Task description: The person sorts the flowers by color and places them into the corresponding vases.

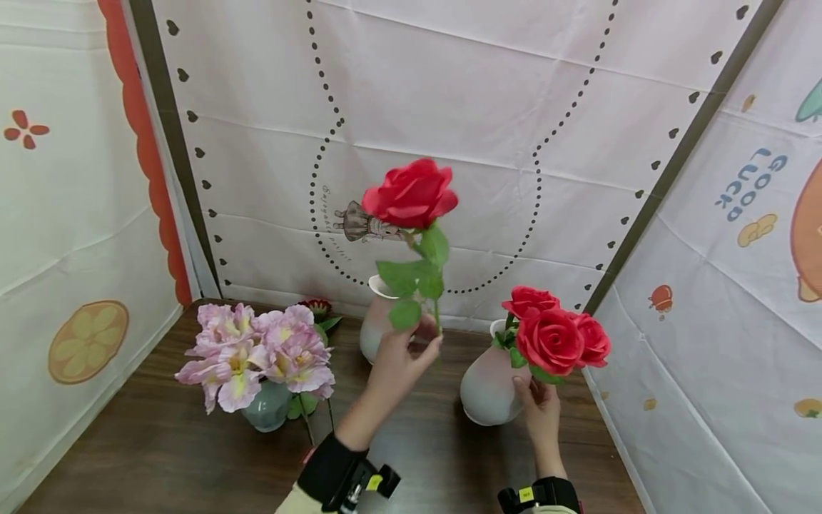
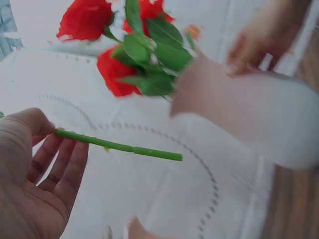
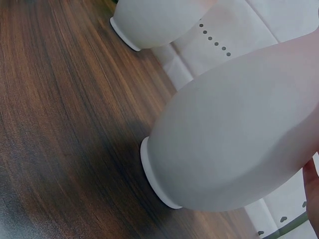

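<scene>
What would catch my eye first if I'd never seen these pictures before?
Probably the single red rose, raised near the middle of the head view and pinched by its stem in the left hand. Next, on the right, are red roses in a pale vase, with the right hand at it. Pink flowers fill a small blue-grey vase on the left.
</scene>
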Demonstrator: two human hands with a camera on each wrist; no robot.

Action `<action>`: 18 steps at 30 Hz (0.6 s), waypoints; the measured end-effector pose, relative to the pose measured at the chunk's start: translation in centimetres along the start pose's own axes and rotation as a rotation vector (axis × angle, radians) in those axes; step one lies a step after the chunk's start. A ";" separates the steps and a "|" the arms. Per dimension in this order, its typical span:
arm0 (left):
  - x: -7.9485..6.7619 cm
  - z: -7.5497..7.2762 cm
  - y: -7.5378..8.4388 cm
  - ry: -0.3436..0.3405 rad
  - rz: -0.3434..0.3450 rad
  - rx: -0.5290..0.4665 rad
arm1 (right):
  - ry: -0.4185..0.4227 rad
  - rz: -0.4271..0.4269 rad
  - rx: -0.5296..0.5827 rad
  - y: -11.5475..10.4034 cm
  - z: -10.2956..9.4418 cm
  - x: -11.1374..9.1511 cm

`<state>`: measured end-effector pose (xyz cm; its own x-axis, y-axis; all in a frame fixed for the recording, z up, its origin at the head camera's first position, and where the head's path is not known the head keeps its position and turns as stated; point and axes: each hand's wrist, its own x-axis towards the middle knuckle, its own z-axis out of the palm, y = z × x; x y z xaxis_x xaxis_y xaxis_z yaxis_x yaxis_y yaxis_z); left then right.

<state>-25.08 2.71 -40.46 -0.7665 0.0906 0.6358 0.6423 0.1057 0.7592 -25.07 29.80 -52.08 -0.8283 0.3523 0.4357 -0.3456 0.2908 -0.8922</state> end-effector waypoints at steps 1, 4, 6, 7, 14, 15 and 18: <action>0.7 0.4 0.4 -0.003 0.012 -0.002 | -0.003 0.011 -0.006 0.0 0.0 0.0; 2.4 1.7 1.2 0.003 0.059 0.000 | -0.009 0.043 -0.024 0.0 -0.1 0.0; 3.4 2.5 1.5 0.007 0.101 0.006 | -0.011 0.050 -0.030 0.0 -0.1 0.0; 3.9 2.9 1.6 0.011 0.122 0.006 | -0.012 0.051 -0.034 0.1 -0.1 0.0; 6.3 5.2 1.4 0.000 0.169 0.001 | -0.011 0.071 -0.059 0.5 -0.1 0.1; 6.4 5.6 1.2 -0.010 0.158 0.007 | -0.010 0.081 -0.061 0.5 -0.1 0.1; 6.6 6.4 0.8 -0.049 0.120 0.029 | -0.008 0.098 -0.062 0.4 -0.1 0.1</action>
<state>-29.64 9.72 -36.54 -0.6839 0.1528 0.7134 0.7293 0.1196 0.6736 -25.26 29.99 -52.38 -0.8604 0.3744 0.3457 -0.2355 0.3096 -0.9212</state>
